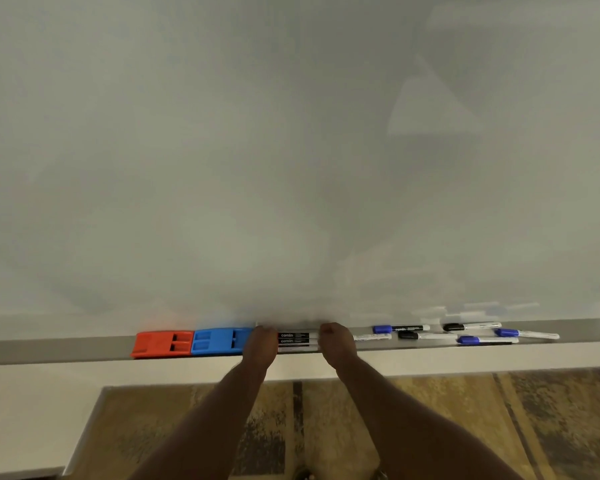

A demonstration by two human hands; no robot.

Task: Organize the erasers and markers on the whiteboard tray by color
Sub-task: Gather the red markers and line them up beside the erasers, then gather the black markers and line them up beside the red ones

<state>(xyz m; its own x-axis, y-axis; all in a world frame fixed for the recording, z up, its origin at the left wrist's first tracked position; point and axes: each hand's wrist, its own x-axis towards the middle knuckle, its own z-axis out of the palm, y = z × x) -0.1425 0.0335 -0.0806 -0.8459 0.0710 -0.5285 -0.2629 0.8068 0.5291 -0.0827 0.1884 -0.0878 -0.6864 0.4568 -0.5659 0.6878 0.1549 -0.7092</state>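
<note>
I'm watching both hands working on the whiteboard tray, which is running 9 to 3 o'clock across the view. The left hand and the right hand are both curled down, one at each end of a bundle of three markers lying side by side. Fingers are hidden behind the knuckles, so I can't tell whether they're gripping the ends or just pressing them together. The markers' long axis is lying along the tray, 9 to 3.

The blue eraser is sitting touching the left hand at its 9 o'clock, and the red eraser is butting against it further toward 9.

The loose markers are all lying at 3 o'clock from the right hand: a blue-capped marker, a black-capped marker, another black one, and two more blue ones, scattered at slight angles. The right hand is plainly the nearer one to these. I'm judging the sorting as partway done, with the loose pile needing grouping by cap color.
</note>
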